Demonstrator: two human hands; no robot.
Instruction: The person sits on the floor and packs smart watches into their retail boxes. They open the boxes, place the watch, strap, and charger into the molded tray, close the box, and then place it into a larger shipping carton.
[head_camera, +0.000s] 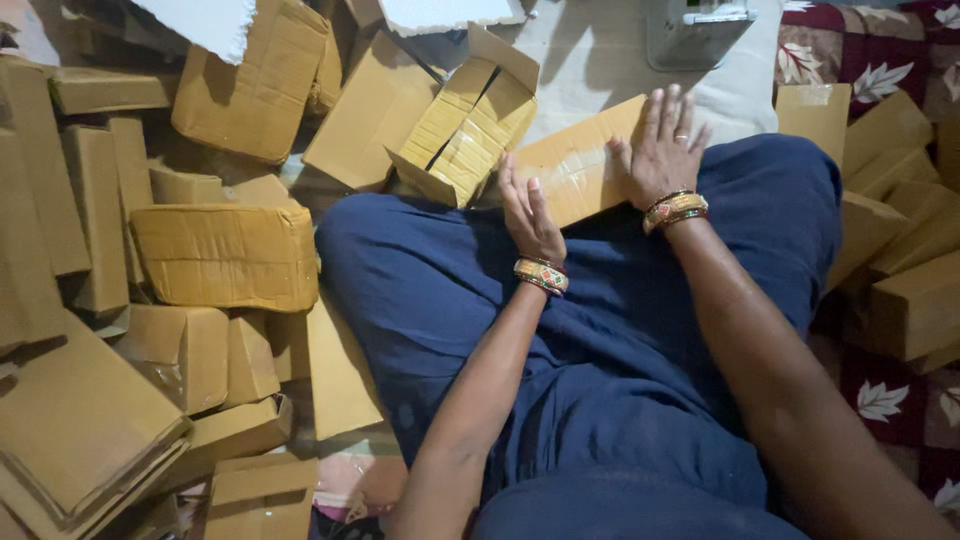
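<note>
A flat cardboard box (575, 160) with clear tape over it rests on my lap, on dark blue cloth (440, 290). My left hand (528, 212) presses against its near left edge, fingers together and straight. My right hand (664, 148) lies flat on the box's right end, fingers spread. Both wrists wear coloured bangles. Just left of the box stands an open carton (462, 130) holding stacked yellow-brown packs.
Many cardboard boxes and flattened cartons are heaped on the left (225, 255) and more stand on the right (905, 290). A grey metal device (695, 30) sits at the top. A maroon leaf-patterned cloth (890, 400) covers the floor at right.
</note>
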